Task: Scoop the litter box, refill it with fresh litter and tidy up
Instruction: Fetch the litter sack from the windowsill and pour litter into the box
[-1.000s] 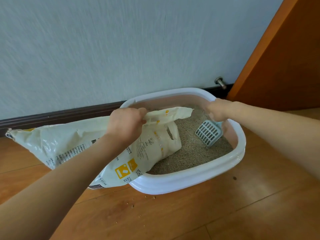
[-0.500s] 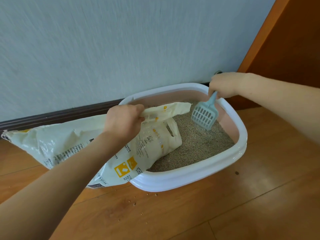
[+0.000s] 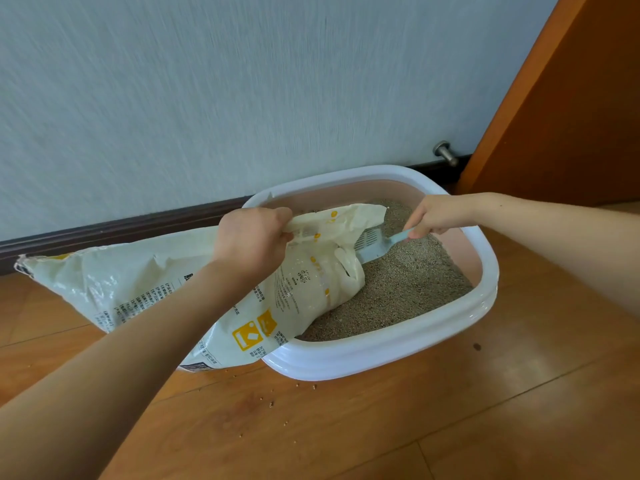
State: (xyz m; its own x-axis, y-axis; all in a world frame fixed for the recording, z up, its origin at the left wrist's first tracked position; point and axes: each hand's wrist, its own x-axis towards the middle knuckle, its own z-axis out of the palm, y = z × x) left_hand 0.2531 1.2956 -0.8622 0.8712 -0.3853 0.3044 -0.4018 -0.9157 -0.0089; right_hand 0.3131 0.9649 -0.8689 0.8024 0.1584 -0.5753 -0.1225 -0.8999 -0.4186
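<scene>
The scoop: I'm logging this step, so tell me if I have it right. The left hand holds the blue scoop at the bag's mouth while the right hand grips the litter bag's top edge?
Not quite: the hands are swapped. The head view shows the right hand holding the blue scoop at the bag's mouth, while the left hand grips the litter bag's top edge.

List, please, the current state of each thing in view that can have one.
litter bag: lying on its side, mouth open over the box
litter box: holds litter, uncovered
scoop: head at the bag's mouth, above the litter
left hand: grips the bag's top edge
right hand: holds the scoop's handle
floor: scattered with stray grains
</scene>
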